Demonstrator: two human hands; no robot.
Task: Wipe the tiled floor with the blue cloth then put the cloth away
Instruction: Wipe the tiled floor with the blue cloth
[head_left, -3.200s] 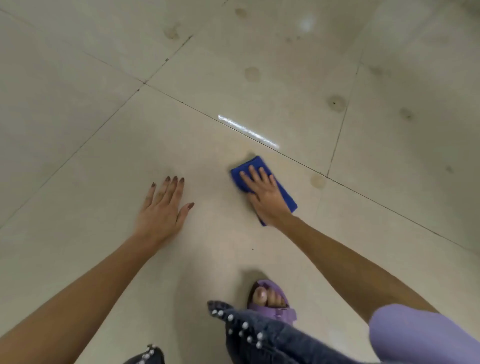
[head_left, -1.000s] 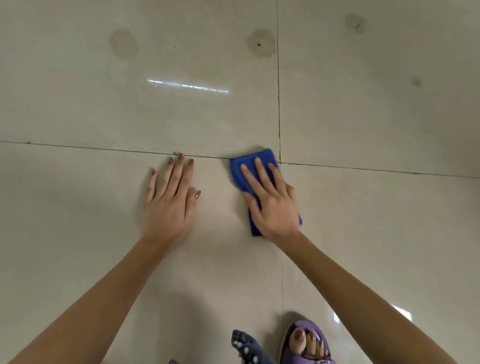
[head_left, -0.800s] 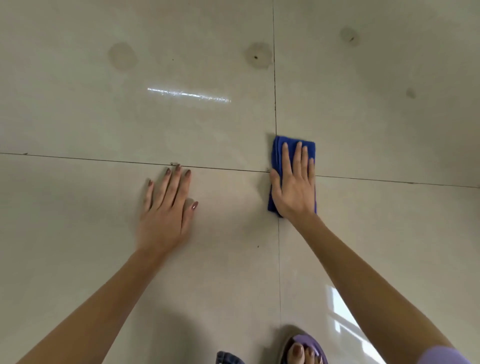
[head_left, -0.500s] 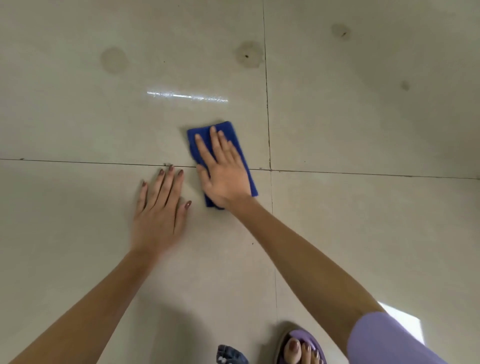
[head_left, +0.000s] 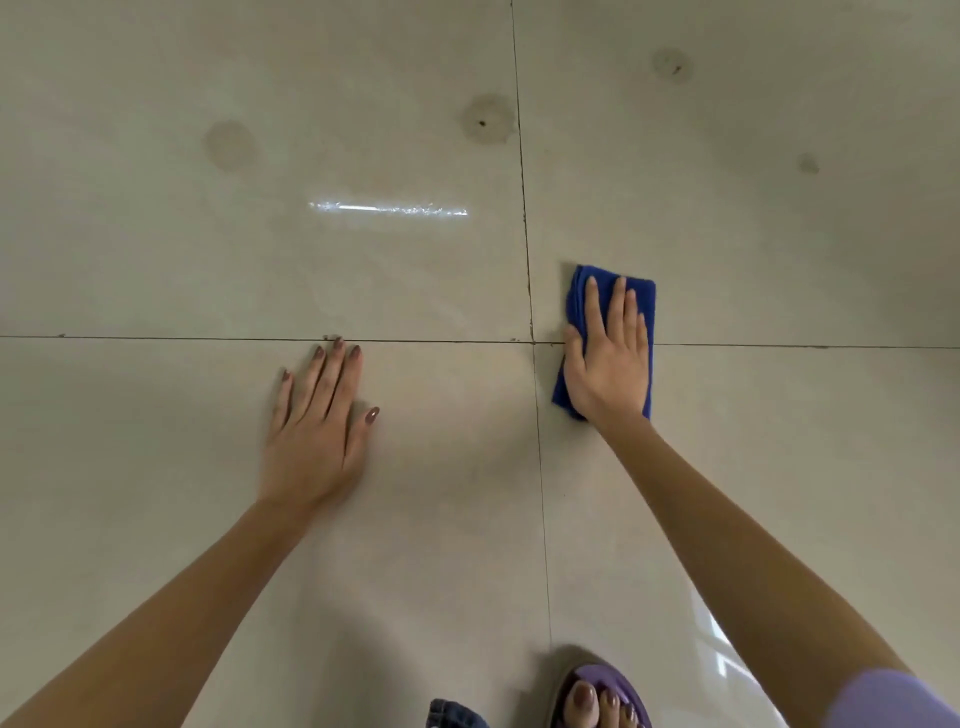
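A folded blue cloth (head_left: 641, 291) lies flat on the beige tiled floor (head_left: 156, 260), just right of where the grout lines cross. My right hand (head_left: 608, 364) presses on it, palm down, fingers stretched forward, covering most of the cloth. My left hand (head_left: 317, 431) rests flat on the near left tile, fingers spread, holding nothing, its fingertips at the horizontal grout line.
Round dull stains mark the far tiles: one (head_left: 228, 143) at the left, one (head_left: 485, 119) beside the vertical grout line, and two fainter ones at the right. My foot in a purple sandal (head_left: 602, 696) is at the bottom edge.
My right hand has slid the cloth to the right, from the left of the vertical grout line to its right side. My left hand has stayed planted.
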